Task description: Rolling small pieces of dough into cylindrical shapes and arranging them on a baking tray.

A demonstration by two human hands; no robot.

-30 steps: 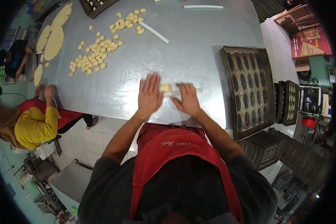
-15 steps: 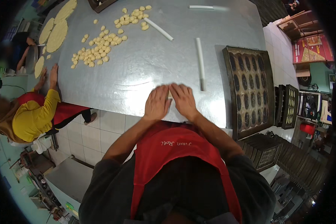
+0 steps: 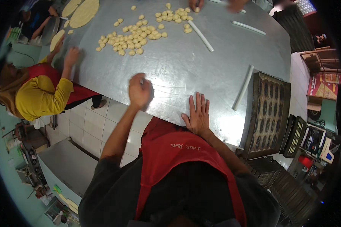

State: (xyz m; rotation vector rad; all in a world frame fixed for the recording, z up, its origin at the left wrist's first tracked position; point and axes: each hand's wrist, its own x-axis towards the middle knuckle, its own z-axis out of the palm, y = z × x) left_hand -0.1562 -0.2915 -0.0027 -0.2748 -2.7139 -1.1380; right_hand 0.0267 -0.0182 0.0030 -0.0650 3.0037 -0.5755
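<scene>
My left hand (image 3: 139, 92) hovers over or rests on the steel table (image 3: 170, 64) near its front edge, fingers curled in. Whatever they may hold is hidden. To its right, my right hand (image 3: 198, 116) lies flat on the metal with fingers stretched out and nothing in them. Beyond my left hand spreads a loose cluster of pale dough balls (image 3: 134, 36). A second, smaller group of dough balls (image 3: 174, 16) sits farther back. White rods (image 3: 243, 87) lie about the table, one close beside the tray on the right.
A dark baking tray (image 3: 250, 132) with oval hollows stands at the table's right edge. At left, a person in yellow (image 3: 38, 96) works by flat dough sheets (image 3: 84, 14). Another person's hand (image 3: 196, 4) reaches in at the far edge. Stacked trays (image 3: 291, 193) fill the lower right.
My hands were together on the table; now they are apart, the left curled and the right flat. The view has shifted left. Another person's hands have appeared at the far edge.
</scene>
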